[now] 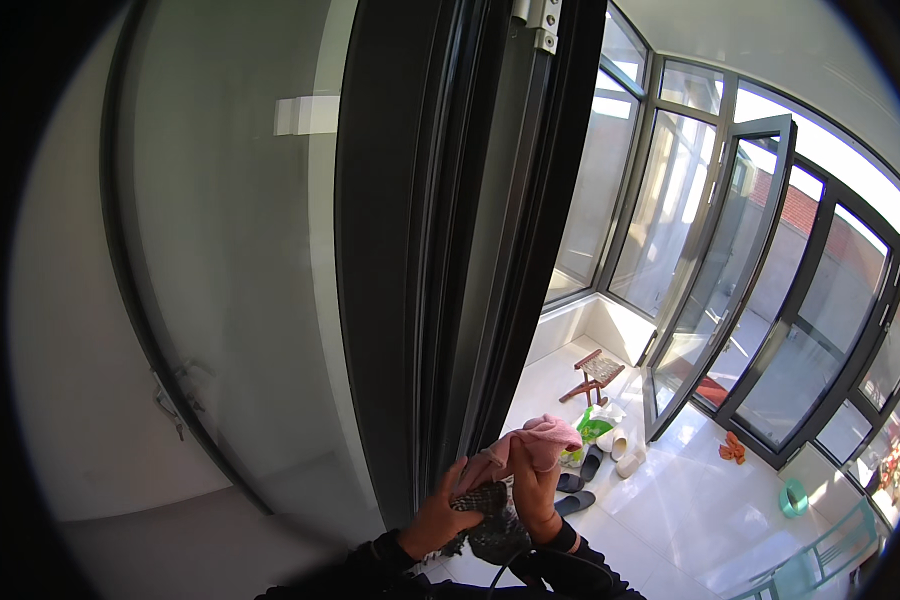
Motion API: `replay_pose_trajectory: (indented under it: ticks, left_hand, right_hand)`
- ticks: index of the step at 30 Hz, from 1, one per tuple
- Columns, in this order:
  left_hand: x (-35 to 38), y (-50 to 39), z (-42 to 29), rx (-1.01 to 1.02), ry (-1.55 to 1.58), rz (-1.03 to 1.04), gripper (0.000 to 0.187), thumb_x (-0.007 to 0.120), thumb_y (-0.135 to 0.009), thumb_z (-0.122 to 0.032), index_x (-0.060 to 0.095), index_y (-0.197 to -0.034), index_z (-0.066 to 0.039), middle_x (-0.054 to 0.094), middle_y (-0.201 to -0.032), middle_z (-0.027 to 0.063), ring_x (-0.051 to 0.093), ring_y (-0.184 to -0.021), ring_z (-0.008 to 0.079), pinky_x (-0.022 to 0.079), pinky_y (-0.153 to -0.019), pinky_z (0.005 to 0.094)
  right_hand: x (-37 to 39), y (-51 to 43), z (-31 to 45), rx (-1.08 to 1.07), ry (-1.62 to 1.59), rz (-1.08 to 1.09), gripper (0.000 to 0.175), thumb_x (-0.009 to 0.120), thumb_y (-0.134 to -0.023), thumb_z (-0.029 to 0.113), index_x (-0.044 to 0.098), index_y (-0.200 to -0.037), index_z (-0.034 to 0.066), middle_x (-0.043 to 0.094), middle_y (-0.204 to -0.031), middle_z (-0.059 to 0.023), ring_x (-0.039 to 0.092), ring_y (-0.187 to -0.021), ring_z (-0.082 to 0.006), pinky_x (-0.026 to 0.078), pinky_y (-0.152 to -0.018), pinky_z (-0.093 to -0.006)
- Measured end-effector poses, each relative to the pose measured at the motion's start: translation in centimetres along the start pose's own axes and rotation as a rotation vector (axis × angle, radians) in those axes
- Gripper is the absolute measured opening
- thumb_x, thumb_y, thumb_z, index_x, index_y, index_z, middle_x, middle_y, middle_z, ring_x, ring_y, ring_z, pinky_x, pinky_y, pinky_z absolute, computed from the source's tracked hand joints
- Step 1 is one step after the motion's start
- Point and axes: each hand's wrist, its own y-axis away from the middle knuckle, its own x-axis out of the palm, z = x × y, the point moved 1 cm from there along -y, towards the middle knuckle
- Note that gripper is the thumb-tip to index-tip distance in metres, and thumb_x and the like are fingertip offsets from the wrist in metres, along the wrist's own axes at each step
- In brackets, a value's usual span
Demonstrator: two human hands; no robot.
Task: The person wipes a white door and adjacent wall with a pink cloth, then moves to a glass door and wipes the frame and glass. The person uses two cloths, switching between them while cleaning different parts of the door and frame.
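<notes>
A bunched pink cloth (pixel 546 441) is in my right hand (pixel 534 495), with the thumb pressed against it. The cloth's narrower end trails left to my left hand (pixel 436 517). That hand has its thumb and index finger apart around the cloth end, and whether it grips is not clear. Between my wrists shows a dark patterned fabric (pixel 495 525), perhaps part of my clothing. Both hands are low beside the dark frame (pixel 390 262) of a glazed door or window, which stands upright right in front of me. A metal hinge (pixel 546 37) sits high on this frame.
On the tiled floor are a folding stool (pixel 598 367), a green-and-white bag (pixel 594 424), dark slippers (pixel 576 502) and light slippers (pixel 628 463). A glass door (pixel 720 300) stands ajar. Farther right are an orange cloth (pixel 732 448), a turquoise basin (pixel 793 498) and a turquoise chair (pixel 817 559).
</notes>
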Motion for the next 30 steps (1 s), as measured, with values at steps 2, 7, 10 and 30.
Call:
replay_pose_trajectory:
  ticks: [2,7,10,30]
  left_hand:
    - [-1.7,1.7,-0.1,-0.061,-0.155,-0.074,0.085,0.061,-0.079,0.002,0.017,-0.150,-0.008,0.059,-0.111,0.0114,0.061,-0.098,0.0172,0.050,-0.082,0.0305]
    - [-4.3,4.3,-2.8,0.486,-0.318,-0.311,0.074,0.063,-0.076,-0.006,0.033,-0.144,-0.008,0.063,-0.095,0.0106,0.060,-0.075,0.0122,0.050,-0.069,0.0284]
    - [-5.1,4.0,-4.2,0.675,-0.395,-0.425,0.061,0.062,-0.075,-0.003,0.044,-0.133,-0.002,0.065,-0.091,0.0114,0.064,-0.079,0.0153,0.052,-0.074,0.0297]
    - [-8.8,2.4,-3.8,0.812,-0.665,-0.360,0.042,0.069,-0.070,-0.010,0.057,-0.110,-0.001,0.067,-0.088,0.0186,0.068,-0.074,0.0334,0.056,-0.066,0.0403]
  right_hand:
    - [-0.4,-0.8,-0.2,0.080,0.074,0.006,0.013,0.056,-0.088,0.004,0.060,-0.076,0.0022,0.059,-0.068,-0.0034,0.058,-0.061,-0.0129,0.044,-0.054,-0.0288]
    - [0.4,-2.5,-2.2,-0.198,0.869,0.117,0.018,0.070,-0.066,0.015,0.052,-0.065,0.0111,0.054,-0.069,-0.0084,0.055,-0.060,-0.0318,0.043,-0.051,-0.0366]
    - [1.7,-3.5,-3.9,-0.566,1.046,0.164,0.024,0.070,-0.056,0.018,0.057,-0.075,0.0144,0.053,-0.079,-0.0104,0.054,-0.073,-0.0332,0.047,-0.063,-0.0402]
    - [4.7,-10.1,-5.7,-0.323,1.045,-0.025,0.049,0.071,-0.067,0.020,0.057,-0.112,0.0051,0.056,-0.111,-0.0181,0.055,-0.105,-0.0337,0.045,-0.087,-0.0398]
